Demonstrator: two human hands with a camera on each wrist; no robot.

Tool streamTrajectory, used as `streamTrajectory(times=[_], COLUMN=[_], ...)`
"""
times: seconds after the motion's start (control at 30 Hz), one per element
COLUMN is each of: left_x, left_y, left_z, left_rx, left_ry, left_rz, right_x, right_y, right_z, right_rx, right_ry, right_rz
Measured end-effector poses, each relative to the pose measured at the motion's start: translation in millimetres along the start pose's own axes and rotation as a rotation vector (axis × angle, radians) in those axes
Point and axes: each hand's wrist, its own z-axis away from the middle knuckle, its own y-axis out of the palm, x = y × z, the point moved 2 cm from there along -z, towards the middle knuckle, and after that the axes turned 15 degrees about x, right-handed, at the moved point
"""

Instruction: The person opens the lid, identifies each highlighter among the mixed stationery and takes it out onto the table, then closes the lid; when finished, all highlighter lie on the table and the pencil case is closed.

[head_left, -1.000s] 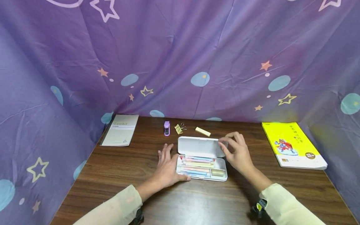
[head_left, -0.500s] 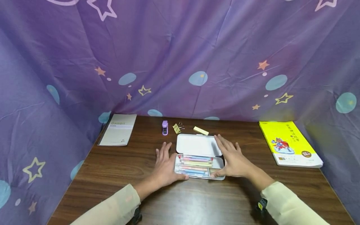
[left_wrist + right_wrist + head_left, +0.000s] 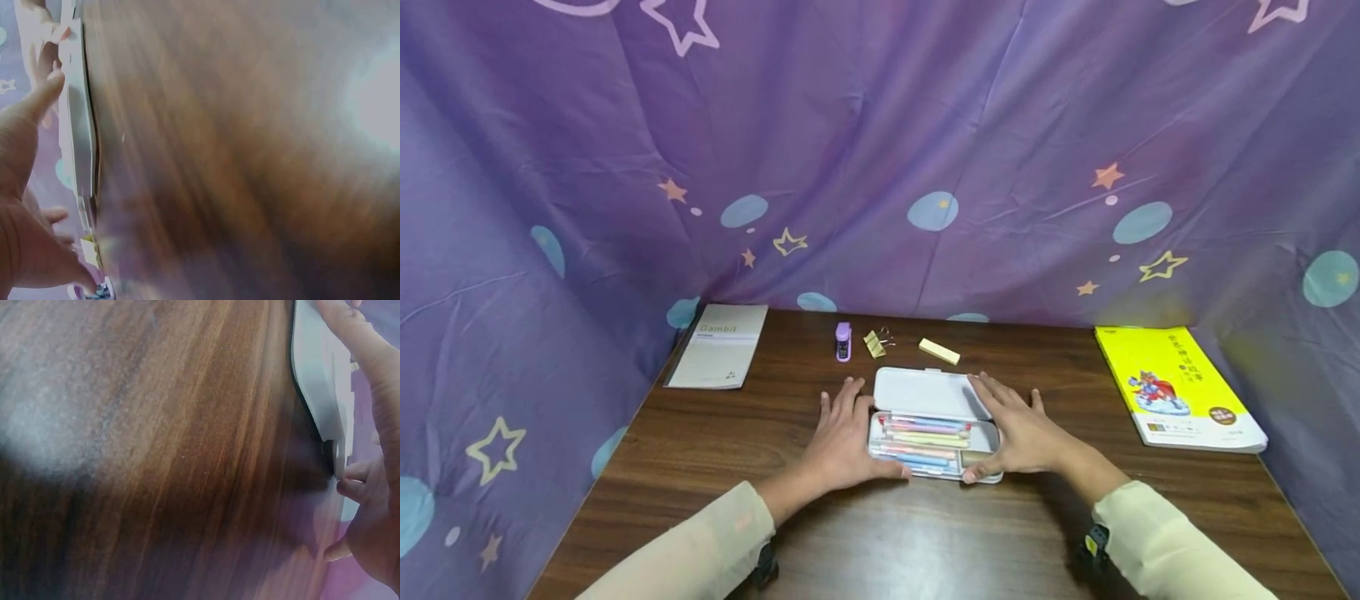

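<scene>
A white pencil case (image 3: 984, 434) lies open on the table, its lid (image 3: 925, 392) tipped back on the far side. Several pastel pens (image 3: 925, 435) fill the tray, with a small gold-toned piece (image 3: 972, 457) at the right, partly covered by a thumb. My left hand (image 3: 841, 440) spans the case's left end, thumb along the near edge, fingers extended. At the opposite end my right hand (image 3: 1021, 429) rests with straight fingers on the lid's right side and thumb at the near edge. The left wrist view shows the case's side wall (image 3: 80, 125) beside the thumb.
Behind the case stand a purple stapler (image 3: 843, 342), gold binder clips (image 3: 876, 343) and a pale yellow block (image 3: 939, 351). A notebook (image 3: 718, 348) lies back left, a yellow book (image 3: 1180, 387) back right. A purple curtain (image 3: 880, 167) closes off the back.
My right hand has let go of the lid's right corner and come down, fingers spreading along the case's right end, thumb at the near edge. The left hand has stayed almost in place.
</scene>
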Motion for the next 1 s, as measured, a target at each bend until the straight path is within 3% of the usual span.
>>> streamTrajectory(times=[0.3,0.5,0.73,1.0], left_x=[11.7,17.0,18.6,19.7], left_y=[-5.9,-5.1,-4.0,-2.8], left_z=[-11.5,-12.7,-12.9,-13.6], left_rx=[0.146,0.186,0.189,0.185], left_ry=[0.046,0.044,0.048,0.042], left_rz=[0.009,0.008,-0.003,0.012], right_x=[-1.3,2.6,32.4,73.2], right_y=[-0.6,-0.6,-5.2,2.3], right_z=[0.0,0.3,-10.0,-27.5], right_rx=[0.010,0.006,-0.146,-0.314], right_ry=[0.002,0.012,0.000,-0.180], right_rz=[-0.011,0.001,0.095,0.124])
